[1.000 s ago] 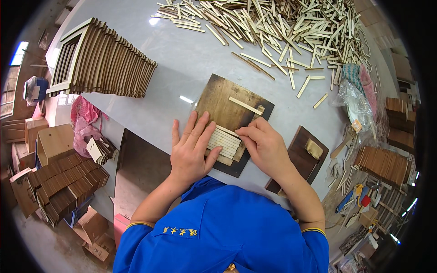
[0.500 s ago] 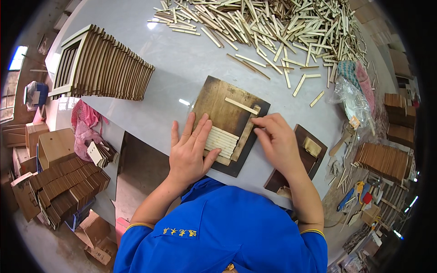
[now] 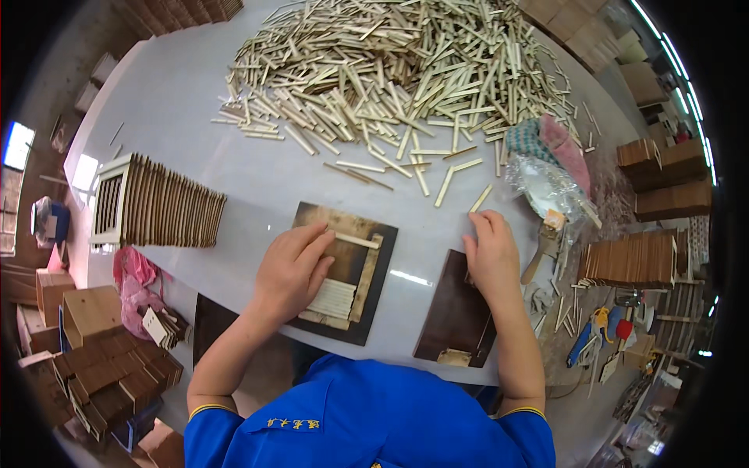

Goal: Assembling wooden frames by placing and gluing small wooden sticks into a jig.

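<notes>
My left hand [image 3: 293,271] is over a dark board with a wooden frame jig [image 3: 356,303]. Its fingertips meet the left end of a loose pale wooden slat [image 3: 356,239] lying across the jig's upper part, and its thumb is held apart from the fingers. Below, several pale slats [image 3: 332,299] lie side by side against the jig's side bar, partly covered by the hand. My right hand [image 3: 495,253] reaches beside the jig, thumb and index finger apart, its index fingertip close to a single short stick [image 3: 481,197] on the table. Whether it touches the stick, I cannot tell.
A large heap of loose wooden sticks [image 3: 374,70] covers the far table. Slatted wooden frames [image 3: 168,203] stand in a row at left. A dark wooden board [image 3: 451,316] lies under my right forearm. Beyond it are a plastic bag [image 3: 538,183], cloths and a brush [image 3: 540,253].
My left hand has moved from the row of slats up to the loose slat. My right hand has left the jig's side bar and reached out toward the short stick. The view has shifted.
</notes>
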The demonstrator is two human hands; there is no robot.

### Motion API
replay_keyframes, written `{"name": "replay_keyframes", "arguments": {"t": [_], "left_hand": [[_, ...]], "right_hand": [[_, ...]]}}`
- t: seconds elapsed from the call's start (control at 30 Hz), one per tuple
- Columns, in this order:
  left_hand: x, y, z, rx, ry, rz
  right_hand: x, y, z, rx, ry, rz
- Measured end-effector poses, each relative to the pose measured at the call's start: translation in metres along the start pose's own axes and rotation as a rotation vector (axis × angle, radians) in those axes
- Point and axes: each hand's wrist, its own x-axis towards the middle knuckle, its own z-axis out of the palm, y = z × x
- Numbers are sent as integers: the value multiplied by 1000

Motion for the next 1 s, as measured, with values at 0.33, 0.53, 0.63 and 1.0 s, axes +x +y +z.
{"name": "replay_keyframes", "arguments": {"t": [0.33, 0.53, 0.63, 1.0], "left_hand": [[41, -16, 12, 177, -169, 185], [33, -26, 4, 158, -101, 272], [29, -31, -4, 119, -159, 264], [24, -36, -3, 73, -123, 234]], "right_hand": [[32, 5, 24, 87, -59, -217], [87, -5, 41, 43, 81, -355], [116, 16, 47, -116, 168, -479], [67, 19, 56, 184, -31, -284]]}}
